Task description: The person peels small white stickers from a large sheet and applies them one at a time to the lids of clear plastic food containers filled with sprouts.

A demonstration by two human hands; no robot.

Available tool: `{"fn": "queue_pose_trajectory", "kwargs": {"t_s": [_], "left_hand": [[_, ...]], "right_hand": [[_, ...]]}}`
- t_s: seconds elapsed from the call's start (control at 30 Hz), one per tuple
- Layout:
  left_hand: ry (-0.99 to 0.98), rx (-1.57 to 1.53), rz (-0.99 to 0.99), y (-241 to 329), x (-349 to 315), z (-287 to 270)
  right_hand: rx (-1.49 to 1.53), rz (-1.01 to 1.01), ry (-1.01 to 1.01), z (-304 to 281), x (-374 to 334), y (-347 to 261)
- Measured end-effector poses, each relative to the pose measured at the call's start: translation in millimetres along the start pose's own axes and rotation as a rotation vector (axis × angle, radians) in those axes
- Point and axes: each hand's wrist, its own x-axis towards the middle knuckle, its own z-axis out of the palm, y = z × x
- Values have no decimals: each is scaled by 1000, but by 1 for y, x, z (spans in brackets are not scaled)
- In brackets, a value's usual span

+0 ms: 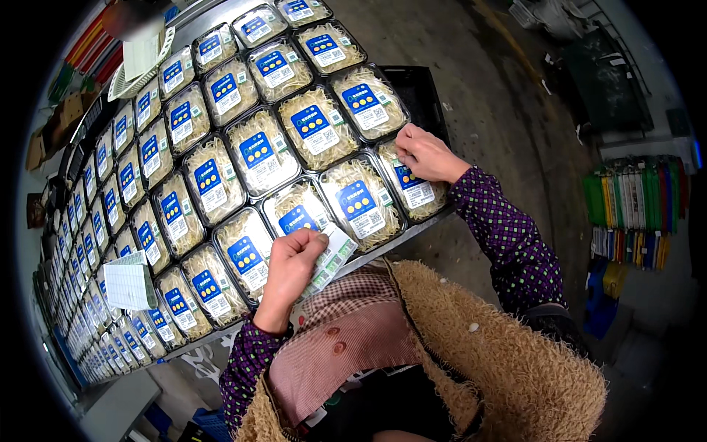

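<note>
A strip of small green-and-white stickers (pixel 334 259) is pinched in my left hand (pixel 292 267), above the front edge of the table. My right hand (pixel 430 155) reaches to the tray pack at the near right corner (pixel 421 196), its curled fingertips against the upper part of the film. Whatever lies under those fingertips is hidden. This pack holds pale bean sprouts in a black tray and carries a blue-and-white label. Beside it sits a similar sprout pack (pixel 359 202) with a small green-and-white sticker at its upper right.
Rows of sprout packs cover the table (pixel 398 241) toward the far left. A sheet of paper (pixel 129 283) lies on packs at the left. Behind the rows is a white basket (pixel 140 81). A black crate (pixel 420 96) stands past the right edge; coloured bundles (pixel 637 195) hang at right.
</note>
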Motion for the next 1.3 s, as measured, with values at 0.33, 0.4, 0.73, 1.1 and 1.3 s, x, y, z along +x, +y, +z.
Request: {"fn": "queue_pose_trajectory", "kwargs": {"t_s": [0.33,0.4,0.73,1.1,1.3], "left_hand": [[65,28,71,3,-1,-8],[88,51,49,1,3,-9],[11,-62,-40,-1,-8,-18],[141,-128,-60,-15,-18,-34],[109,-26,-29,-19,-21,-37]], "right_hand": [[-155,14,330,4,-6,-39],[612,126,-29,6,-16,-98],[539,-189,-2,34,-42,-167],[643,78,56,48,-7,-123],[321,24,27,75,20,-85]]}}
